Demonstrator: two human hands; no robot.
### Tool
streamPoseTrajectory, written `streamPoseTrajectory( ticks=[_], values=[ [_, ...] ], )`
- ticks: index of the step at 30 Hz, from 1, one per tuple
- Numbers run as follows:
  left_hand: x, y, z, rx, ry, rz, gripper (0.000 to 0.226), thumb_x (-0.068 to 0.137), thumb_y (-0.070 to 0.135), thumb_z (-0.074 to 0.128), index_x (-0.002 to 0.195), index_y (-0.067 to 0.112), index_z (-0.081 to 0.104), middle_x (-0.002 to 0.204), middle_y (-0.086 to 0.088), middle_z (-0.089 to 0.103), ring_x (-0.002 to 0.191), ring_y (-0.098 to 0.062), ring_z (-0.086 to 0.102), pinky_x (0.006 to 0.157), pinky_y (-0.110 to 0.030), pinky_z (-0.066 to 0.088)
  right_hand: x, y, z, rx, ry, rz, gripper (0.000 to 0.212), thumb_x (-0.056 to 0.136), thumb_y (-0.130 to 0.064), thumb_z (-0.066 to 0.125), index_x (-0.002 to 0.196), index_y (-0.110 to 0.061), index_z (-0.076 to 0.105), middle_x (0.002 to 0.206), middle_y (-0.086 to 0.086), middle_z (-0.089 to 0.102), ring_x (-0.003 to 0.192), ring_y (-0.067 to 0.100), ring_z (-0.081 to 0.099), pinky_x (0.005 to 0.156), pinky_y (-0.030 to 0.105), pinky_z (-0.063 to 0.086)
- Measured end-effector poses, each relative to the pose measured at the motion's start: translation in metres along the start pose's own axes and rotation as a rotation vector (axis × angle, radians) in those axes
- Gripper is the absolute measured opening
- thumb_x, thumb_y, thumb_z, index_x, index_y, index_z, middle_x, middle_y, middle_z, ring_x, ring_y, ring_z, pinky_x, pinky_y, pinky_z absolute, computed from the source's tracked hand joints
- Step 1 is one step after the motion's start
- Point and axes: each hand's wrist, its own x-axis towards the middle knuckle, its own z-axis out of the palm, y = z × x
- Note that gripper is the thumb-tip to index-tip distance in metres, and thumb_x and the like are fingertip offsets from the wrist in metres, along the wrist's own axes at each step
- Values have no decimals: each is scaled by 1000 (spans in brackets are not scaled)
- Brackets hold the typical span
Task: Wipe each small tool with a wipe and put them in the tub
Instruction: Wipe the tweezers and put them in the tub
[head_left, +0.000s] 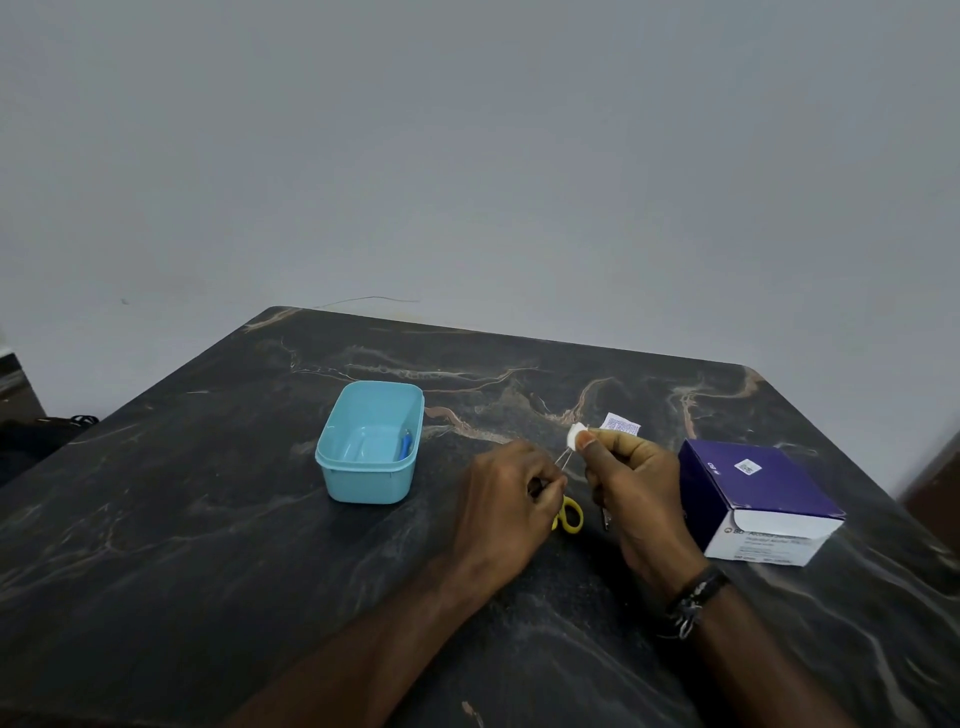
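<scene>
Your left hand (511, 486) pinches thin tweezers (563, 457), tips slanting up-right into the wipe (576, 435) pinched by your right hand (631, 475) (tub (363, 467) lies left, nearer the left hand).

A dark marble-patterned table (208, 519) with pale and tan veins and clipped far corners stands against a plain grey-white wall (467, 156), which is evenly and dimly lit, with a thin hairline mark (371, 299) just above the table's far edge.

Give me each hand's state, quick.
Left hand: closed on thin metal tweezers.
Right hand: pinching a white wipe.
</scene>
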Motion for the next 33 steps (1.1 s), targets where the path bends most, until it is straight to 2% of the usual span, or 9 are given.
streamPoseTrajectory(
  ticks=[6, 10, 13, 16, 20, 24, 27, 33],
  values=[
    [0, 0, -2, -122, 19, -159, 5, 80, 19, 72, 76, 17, 72, 70, 7, 69, 60, -6, 64, 56, -33, 55, -1, 0, 2, 14, -16, 8, 16, 91, -7, 63, 97, 6, 69, 45, -10, 59, 39, -3, 52, 40, 10, 39],
    [0, 5, 0, -294, -39, -285, 7, 85, 19, 71, 84, 12, 73, 67, 1, 72, 56, -10, 69, 55, -36, 59, -1, -4, 0, 67, 19, 2, 13, 91, -5, 61, 96, 5, 68, 43, -10, 57, 37, -2, 49, 38, 10, 37],
    [0, 4, 2, -428, -54, -368, 7, 87, 15, 69, 86, 8, 71, 68, -5, 73, 61, -18, 71, 60, -41, 61, -1, -4, 0, 94, 31, 11, 12, 91, -7, 62, 95, 2, 68, 42, -9, 56, 35, -1, 46, 36, 12, 36],
    [0, 3, 2, -555, -68, -438, 5, 88, 8, 66, 88, 4, 69, 73, -12, 73, 69, -22, 73, 67, -37, 62, 0, -1, 0, 89, 25, 31, 9, 91, -8, 62, 92, -2, 69, 43, -9, 56, 37, -1, 46, 37, 13, 36],
    [2, 4, 3, -668, -61, -516, 8, 88, 4, 66, 91, -4, 68, 80, -20, 73, 73, -26, 74, 68, -34, 61, 4, 4, -1, 54, -11, 47, 9, 90, -11, 64, 90, -5, 72, 46, -9, 55, 42, 0, 45, 40, 14, 38],
    [3, 6, 3, -737, -61, -557, 8, 90, 4, 63, 90, -4, 67, 81, -18, 72, 75, -25, 74, 68, -31, 61, 7, 6, -5, 63, 24, 35, 10, 91, -12, 64, 91, -7, 72, 46, -7, 52, 43, 6, 39, 39, 18, 34],
    [4, 5, 3, -750, -50, -572, 7, 90, 4, 63, 89, -2, 67, 82, -17, 72, 76, -25, 74, 69, -34, 62, 9, 8, -8, 68, 34, 41, 12, 91, -13, 63, 91, -5, 72, 47, -5, 51, 44, 8, 37, 39, 19, 32],
    [3, 5, 4, -719, -58, -549, 6, 90, 5, 64, 89, -1, 68, 82, -18, 73, 75, -28, 74, 68, -34, 61, 8, 8, -3, 72, -28, 80, 21, 88, -15, 67, 99, 3, 70, 78, 20, 61, 45, 6, 48, 39, 16, 38]
  ],
)
